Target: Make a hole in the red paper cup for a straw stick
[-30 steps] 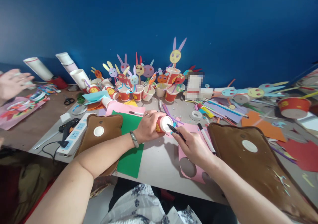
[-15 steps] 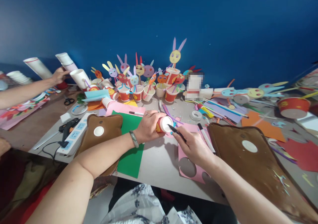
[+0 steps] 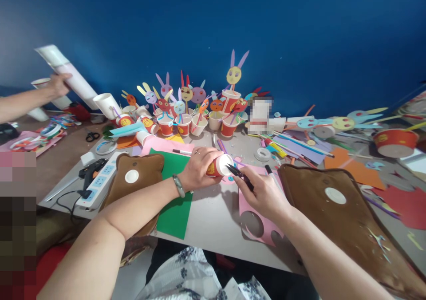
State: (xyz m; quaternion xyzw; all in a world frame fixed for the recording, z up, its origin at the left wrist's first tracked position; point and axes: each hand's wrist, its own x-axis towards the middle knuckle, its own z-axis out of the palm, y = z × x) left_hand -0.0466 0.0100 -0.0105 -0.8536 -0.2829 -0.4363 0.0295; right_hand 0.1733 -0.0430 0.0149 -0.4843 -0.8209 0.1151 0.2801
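Note:
My left hand [image 3: 199, 169] is wrapped round a red paper cup [image 3: 222, 164], tipped on its side above the table with its white round base turned toward my right hand. In my right hand [image 3: 262, 189] is a pair of black scissors [image 3: 242, 176]. Its pointed blades reach the cup's white base; whether they pierce it I cannot tell. Below my right wrist lies a pink sheet [image 3: 262, 229] with round holes cut out. A green sheet [image 3: 173, 215] lies under my left forearm, and a white marker [image 3: 273, 175] rests beside my right hand, partly hidden.
Paper cups [image 3: 199, 126] with paper rabbit heads stand along the blue wall. Two brown pouches [image 3: 309, 202] lie at either side. A power strip [image 3: 100, 180] and a glue gun [image 3: 93, 169] sit left. Another person's hand [image 3: 60, 83] holds a stack of white cups [image 3: 78, 80].
The scissor blades have shifted slightly and now show apart at the cup's base. At the left, the other person's hand has moved left with the stack of white cups.

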